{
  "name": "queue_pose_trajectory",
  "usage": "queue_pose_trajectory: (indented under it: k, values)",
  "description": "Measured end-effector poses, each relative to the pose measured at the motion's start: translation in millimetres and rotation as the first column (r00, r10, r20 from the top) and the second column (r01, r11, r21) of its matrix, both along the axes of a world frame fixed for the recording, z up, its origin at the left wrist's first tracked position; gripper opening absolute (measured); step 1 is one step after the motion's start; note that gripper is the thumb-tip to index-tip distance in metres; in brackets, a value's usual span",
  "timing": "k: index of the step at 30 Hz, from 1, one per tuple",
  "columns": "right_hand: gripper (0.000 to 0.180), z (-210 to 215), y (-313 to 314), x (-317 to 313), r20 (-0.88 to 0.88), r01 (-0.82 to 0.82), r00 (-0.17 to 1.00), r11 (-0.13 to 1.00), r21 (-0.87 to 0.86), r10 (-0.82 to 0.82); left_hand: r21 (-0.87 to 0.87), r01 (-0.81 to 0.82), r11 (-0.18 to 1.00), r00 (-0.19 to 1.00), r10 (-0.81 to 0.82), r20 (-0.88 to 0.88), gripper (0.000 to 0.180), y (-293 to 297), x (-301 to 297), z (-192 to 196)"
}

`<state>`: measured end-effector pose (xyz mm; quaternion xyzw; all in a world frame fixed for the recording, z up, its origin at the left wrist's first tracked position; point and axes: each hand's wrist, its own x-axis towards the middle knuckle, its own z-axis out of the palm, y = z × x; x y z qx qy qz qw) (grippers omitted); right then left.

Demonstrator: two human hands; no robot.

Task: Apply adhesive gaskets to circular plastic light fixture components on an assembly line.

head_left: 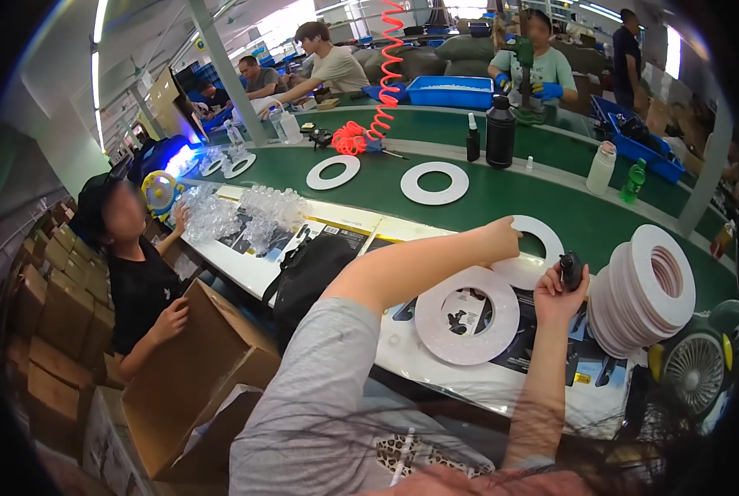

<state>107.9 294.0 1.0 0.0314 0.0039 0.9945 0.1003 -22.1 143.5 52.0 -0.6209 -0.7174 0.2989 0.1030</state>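
Observation:
My left hand (506, 239) reaches across the table and is closed on the left edge of a flat white ring (545, 229); its fingertips are mostly hidden. Upright in my right hand (559, 298) is a small black handheld object (570, 269), with the fingers wrapped round it; its exact kind is unclear. Nearer to me, below the held ring, lies a larger white ring (435, 326) with printed sheeting showing through its hole. Just right of my right hand stands a leaning stack of white rings (621, 298).
Two more rings, a middle one (414, 197) and a left one (311, 176), lie on the green surface (369, 186). A red coiled hose (349, 139) hangs beyond them. At left, a person (138, 281) stands by an open carton (196, 364). A fan (693, 374) stands at right.

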Motion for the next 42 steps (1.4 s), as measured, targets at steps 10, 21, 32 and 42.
queue_pose_trajectory:
  k: [10, 21, 32, 42]
  values:
    - [0.039, 1.2, -7.5, 2.1, -0.024, -0.014, 1.0, 0.999, 0.034, 0.015, -0.105, -0.484, 0.869, 0.724, 0.465, 0.51, 0.063, -84.8, -34.6, 31.6]
    - [0.037, 22.8, -15.5, 6.4, 0.186, -0.004, 0.983, 1.0, 0.031, -0.002, 0.416, -0.472, 0.778, 0.748, 0.103, 0.656, 0.047, -139.7, 112.6, 66.1]
    - [0.036, 28.9, -22.8, 11.4, 0.327, 0.03, 0.942, 0.988, 0.153, -0.08, 0.411, -0.324, 0.852, 0.726, -0.054, 0.685, 0.046, -143.8, 161.2, 31.9]
    - [0.031, 37.7, -25.0, 17.4, 0.354, 0.046, 0.926, 0.968, 0.248, -0.135, 0.715, -0.691, 0.106, 0.662, -0.302, 0.685, 0.013, -137.5, 67.6, -20.0]
